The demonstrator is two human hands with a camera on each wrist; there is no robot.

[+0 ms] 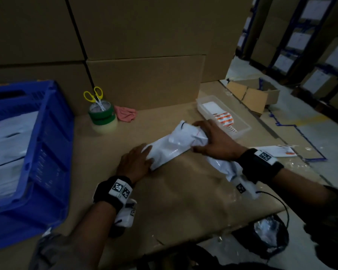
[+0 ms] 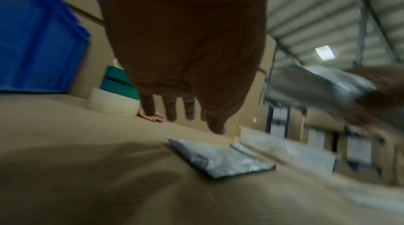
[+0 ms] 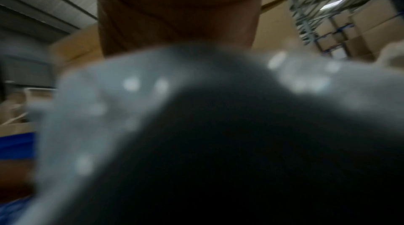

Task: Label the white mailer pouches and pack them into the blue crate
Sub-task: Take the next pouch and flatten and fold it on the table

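Note:
A white mailer pouch (image 1: 174,146) lies slantwise on the cardboard-covered table (image 1: 164,191) in the head view. My left hand (image 1: 142,158) rests flat on its near-left end, fingers straight; the left wrist view shows those fingers (image 2: 170,109) extended over a pouch corner (image 2: 218,159). My right hand (image 1: 200,136) grips the crumpled far-right end. More white plastic (image 1: 227,167) runs under my right wrist. In the right wrist view the pouch (image 3: 98,107) is a blur against the lens. The blue crate (image 1: 49,133) at the left holds several white pouches (image 1: 6,141).
A clear tray (image 1: 242,126) of orange-striped labels (image 1: 223,118) sits behind my right hand. Tape rolls (image 1: 102,118) with yellow scissors (image 1: 95,95) and a pink cloth (image 1: 125,113) stand by stacked cartons (image 1: 144,82). A loose label sheet (image 1: 275,151) lies right; a black bag (image 1: 269,234) hangs below the table edge.

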